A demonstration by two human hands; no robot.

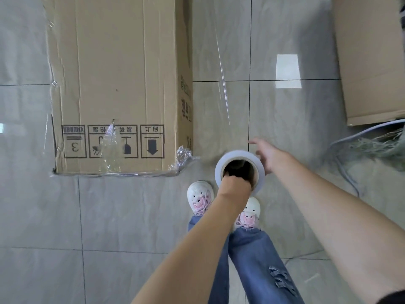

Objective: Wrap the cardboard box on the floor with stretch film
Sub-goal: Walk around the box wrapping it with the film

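Observation:
A tall cardboard box (114,84) stands on the tiled floor at upper left, with clear stretch film (184,155) bunched around its near bottom edge and corner. A sheet of film (223,84) stretches from the far part of the box to a white film roll (219,167). My left hand (234,185) has its fingers pushed into the roll's hollow core and grips it. Just right of the roll, my right hand (269,156) has its fingers spread and rests against the roll's outer side.
A second cardboard box (370,58) lies at the upper right. A grey cable and a tangle of thin strings (372,145) lie on the floor below it. My feet in white and pink shoes (200,198) stand under the roll.

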